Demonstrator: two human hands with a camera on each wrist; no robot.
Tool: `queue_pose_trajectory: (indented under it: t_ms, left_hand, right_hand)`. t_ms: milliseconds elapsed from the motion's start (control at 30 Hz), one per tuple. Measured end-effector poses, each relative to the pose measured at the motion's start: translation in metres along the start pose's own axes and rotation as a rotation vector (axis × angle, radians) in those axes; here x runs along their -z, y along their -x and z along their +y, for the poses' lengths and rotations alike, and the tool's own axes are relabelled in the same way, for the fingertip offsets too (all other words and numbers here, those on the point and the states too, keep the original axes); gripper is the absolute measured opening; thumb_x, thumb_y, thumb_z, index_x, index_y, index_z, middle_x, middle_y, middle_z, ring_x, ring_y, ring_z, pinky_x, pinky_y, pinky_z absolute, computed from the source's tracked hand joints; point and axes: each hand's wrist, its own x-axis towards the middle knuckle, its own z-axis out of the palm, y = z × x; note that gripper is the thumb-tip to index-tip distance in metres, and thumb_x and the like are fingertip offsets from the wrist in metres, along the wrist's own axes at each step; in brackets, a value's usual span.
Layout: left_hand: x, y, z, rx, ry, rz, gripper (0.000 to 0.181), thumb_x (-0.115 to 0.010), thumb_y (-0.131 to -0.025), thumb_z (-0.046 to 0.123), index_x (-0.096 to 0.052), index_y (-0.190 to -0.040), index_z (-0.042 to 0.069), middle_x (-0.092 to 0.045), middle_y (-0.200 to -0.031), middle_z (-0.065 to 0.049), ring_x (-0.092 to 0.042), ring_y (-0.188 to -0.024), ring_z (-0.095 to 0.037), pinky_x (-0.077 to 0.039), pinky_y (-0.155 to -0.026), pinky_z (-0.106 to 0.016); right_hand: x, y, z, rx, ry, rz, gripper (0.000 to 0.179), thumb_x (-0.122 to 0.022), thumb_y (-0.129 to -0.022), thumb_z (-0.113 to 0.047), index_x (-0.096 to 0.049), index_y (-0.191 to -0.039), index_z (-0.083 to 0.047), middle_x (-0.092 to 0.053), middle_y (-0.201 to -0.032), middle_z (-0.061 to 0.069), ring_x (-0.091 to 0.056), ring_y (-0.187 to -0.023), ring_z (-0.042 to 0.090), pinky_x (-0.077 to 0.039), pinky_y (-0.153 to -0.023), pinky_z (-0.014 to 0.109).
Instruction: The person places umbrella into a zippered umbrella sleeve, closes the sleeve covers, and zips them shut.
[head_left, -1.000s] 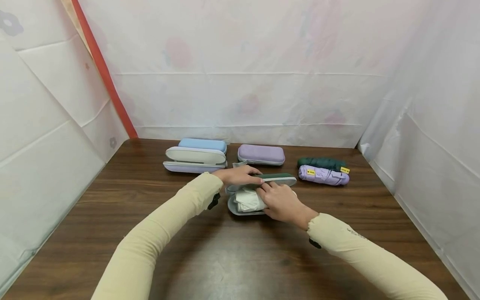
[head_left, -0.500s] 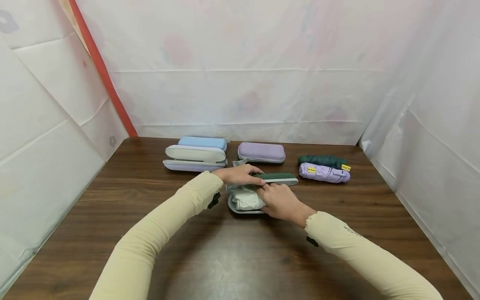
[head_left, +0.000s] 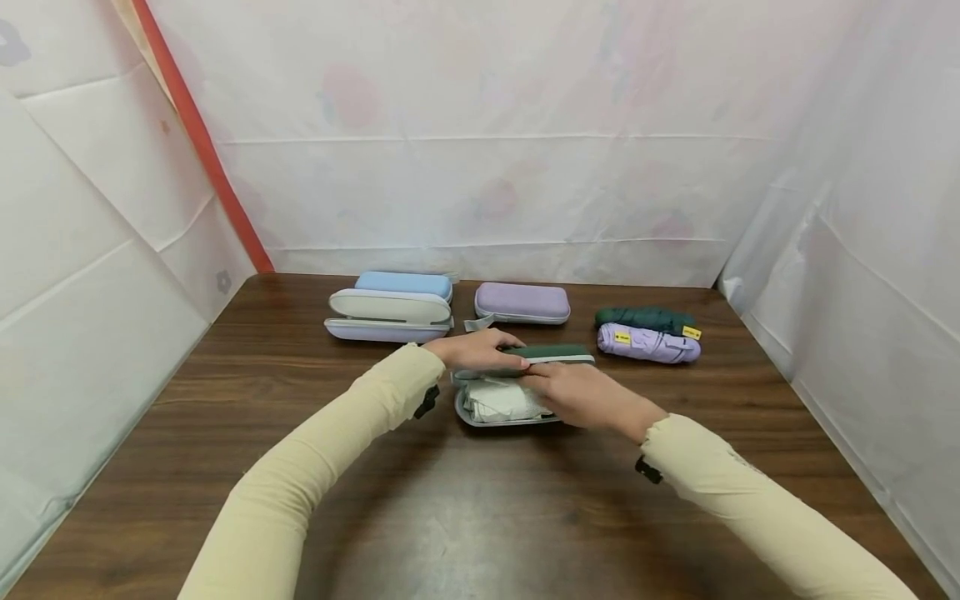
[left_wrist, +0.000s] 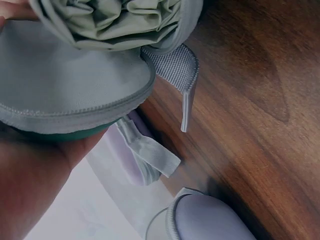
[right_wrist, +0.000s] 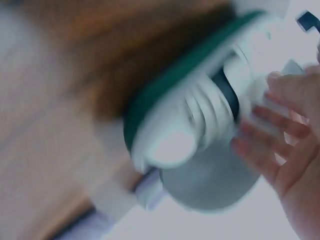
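A green hard-shell case with a grey lining stands unzipped mid-table, its lid raised at the back. Inside its front half lies a folded white umbrella, pleated, with a dark band round it. My left hand holds the lid, thumb on its rim and palm against the green outside in the left wrist view. My right hand is over the case's right end, covering part of it. In the blurred right wrist view its fingers are spread beside the umbrella; contact is hard to tell.
Behind, to the left, are an unzipped lavender case and a closed blue case. A closed purple case lies behind the green one. To the right lie a dark green folded umbrella and a lilac one.
My right hand has come away from inside the case, moving right and uncovering more of the white umbrella. My left hand stays on the lid, which tilts slightly.
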Motion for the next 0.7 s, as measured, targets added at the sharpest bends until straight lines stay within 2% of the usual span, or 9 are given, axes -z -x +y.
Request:
queue_pose_trajectory:
  t_ms: [100, 200, 267, 433, 567, 700]
  left_hand:
    - [0.0, 0.0, 0.001, -0.01, -0.022, -0.006, 0.064, -0.051, -0.096, 0.046, -0.039, -0.145, 0.008, -0.04, -0.146, -0.009, -0.041, -0.13, -0.021, -0.037, -0.101, -0.039]
    - [-0.001, 0.002, 0.003, -0.011, -0.049, -0.003, 0.065, -0.052, -0.095, 0.048, -0.039, -0.145, 0.009, -0.042, -0.144, -0.009, -0.044, -0.127, -0.02, -0.038, -0.1, -0.038]
    - [-0.001, 0.003, 0.004, -0.017, -0.071, 0.005, 0.065, -0.054, -0.094, 0.047, -0.04, -0.145, 0.009, -0.045, -0.142, -0.007, -0.047, -0.124, -0.018, -0.039, -0.099, -0.037]
    - [-0.007, 0.005, 0.004, -0.05, -0.132, 0.026, 0.063, -0.056, -0.093, 0.045, -0.041, -0.143, 0.009, -0.05, -0.136, -0.005, -0.05, -0.118, -0.015, -0.04, -0.097, -0.034]
    - [-0.016, 0.007, 0.005, -0.067, -0.204, 0.056, 0.064, -0.057, -0.092, 0.048, -0.043, -0.143, 0.012, -0.051, -0.134, -0.004, -0.051, -0.115, -0.014, -0.041, -0.095, -0.034]
    - [-0.025, 0.011, 0.008, -0.084, -0.308, 0.111, 0.064, -0.059, -0.091, 0.049, -0.045, -0.141, 0.012, -0.053, -0.13, -0.002, -0.053, -0.108, -0.013, -0.043, -0.09, -0.033]
  right_hand:
    - [0.016, 0.01, 0.01, 0.037, -0.069, 0.131, 0.025, -0.064, -0.087, 0.001, -0.068, -0.111, -0.005, -0.065, -0.107, 0.007, -0.063, -0.089, 0.017, -0.052, -0.07, 0.032]
    - [0.027, 0.018, 0.021, 0.001, -0.097, 0.211, 0.022, -0.065, -0.087, 0.001, -0.068, -0.107, -0.007, -0.063, -0.1, 0.003, -0.059, -0.082, 0.013, -0.05, -0.066, 0.03]
    - [0.029, 0.02, 0.028, -0.06, -0.128, 0.181, 0.022, -0.066, -0.089, -0.004, -0.067, -0.11, -0.008, -0.061, -0.105, 0.002, -0.058, -0.091, 0.014, -0.05, -0.072, 0.032]
    - [0.024, 0.022, 0.039, -0.207, -0.301, 0.008, 0.032, -0.058, -0.097, -0.021, -0.06, -0.126, -0.009, -0.058, -0.121, 0.005, -0.055, -0.11, 0.021, -0.046, -0.088, 0.043]
    - [0.016, 0.024, 0.042, -0.231, -0.402, -0.034, 0.035, -0.054, -0.099, -0.024, -0.058, -0.13, -0.008, -0.058, -0.125, 0.006, -0.056, -0.112, 0.022, -0.045, -0.09, 0.044]
    - [0.01, 0.026, 0.043, -0.203, -0.436, -0.021, 0.036, -0.057, -0.097, -0.022, -0.058, -0.13, -0.007, -0.058, -0.125, 0.007, -0.057, -0.112, 0.022, -0.046, -0.089, 0.043]
